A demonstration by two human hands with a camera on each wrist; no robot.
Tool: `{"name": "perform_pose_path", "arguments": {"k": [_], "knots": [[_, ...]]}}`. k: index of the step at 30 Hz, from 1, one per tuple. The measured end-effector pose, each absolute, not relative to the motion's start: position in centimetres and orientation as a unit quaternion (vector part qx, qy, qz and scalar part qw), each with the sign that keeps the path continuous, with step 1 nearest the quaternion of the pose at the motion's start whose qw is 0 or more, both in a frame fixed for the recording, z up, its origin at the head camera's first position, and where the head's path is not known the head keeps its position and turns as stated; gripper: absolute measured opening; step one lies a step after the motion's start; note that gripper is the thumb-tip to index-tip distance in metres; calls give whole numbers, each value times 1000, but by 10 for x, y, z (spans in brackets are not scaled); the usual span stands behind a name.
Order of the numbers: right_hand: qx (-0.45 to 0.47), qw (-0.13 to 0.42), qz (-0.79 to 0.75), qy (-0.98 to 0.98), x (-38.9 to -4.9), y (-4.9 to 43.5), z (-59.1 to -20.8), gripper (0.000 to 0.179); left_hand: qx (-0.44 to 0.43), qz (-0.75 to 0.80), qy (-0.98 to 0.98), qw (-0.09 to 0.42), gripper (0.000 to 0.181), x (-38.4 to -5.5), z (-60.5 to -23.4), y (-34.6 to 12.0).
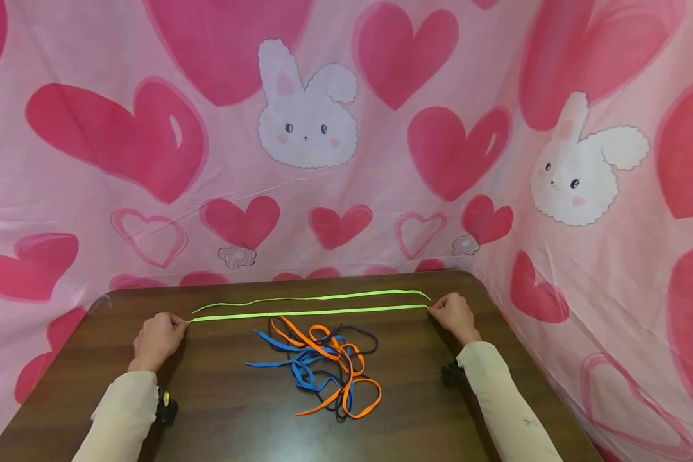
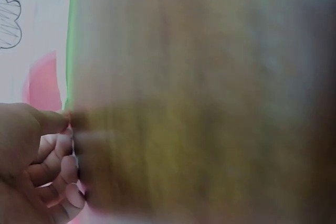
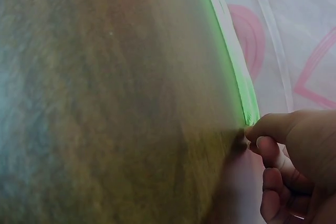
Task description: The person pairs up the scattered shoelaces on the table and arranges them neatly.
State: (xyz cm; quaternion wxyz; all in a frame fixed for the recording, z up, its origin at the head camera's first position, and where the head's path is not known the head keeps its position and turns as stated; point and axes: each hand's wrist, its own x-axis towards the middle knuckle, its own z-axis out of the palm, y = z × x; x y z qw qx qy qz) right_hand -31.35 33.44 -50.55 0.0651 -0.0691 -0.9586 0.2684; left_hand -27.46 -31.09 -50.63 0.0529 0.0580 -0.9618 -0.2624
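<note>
A bright yellow-green shoelace [image 1: 308,313] is stretched nearly straight from left to right across the far part of the table. My left hand [image 1: 159,339] pinches its left end between thumb and finger, and my right hand [image 1: 453,317] pinches the right end. Just behind it lies a second yellow-green shoelace [image 1: 317,298], roughly parallel, with slightly bent ends. In the right wrist view the flat lace [image 3: 237,72] runs up from the thumb [image 3: 273,126]. The left wrist view shows the left fingertips [image 2: 56,121] at the lace's end.
Between my arms, nearer me, lies a loose tangle of orange [image 1: 372,405], blue [image 1: 306,375] and dark [image 1: 365,333] shoelaces. They rest on a brown wooden table [image 1: 237,417]. A pink cloth [image 1: 381,192] with hearts and rabbits hangs behind and at the sides.
</note>
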Motion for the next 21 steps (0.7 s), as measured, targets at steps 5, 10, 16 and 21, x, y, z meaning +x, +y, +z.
{"name": "perform_pose_path", "arguments": {"k": [5, 10, 16, 21], "knots": [[-81, 65, 277, -955, -315, 335, -505, 19, 62, -266, -961, 33, 20, -279, -505, -309], [-85, 68, 281, -953, -316, 334, -504, 18, 71, -273, -959, 23, 22, -281, -504, -308], [-89, 68, 276, -954, -321, 336, -504, 19, 73, -275, -958, 25, 23, -285, -504, -308], [-98, 62, 275, -954, -322, 334, -504, 18, 75, -270, -960, 21, 23, -288, -503, -306]]}}
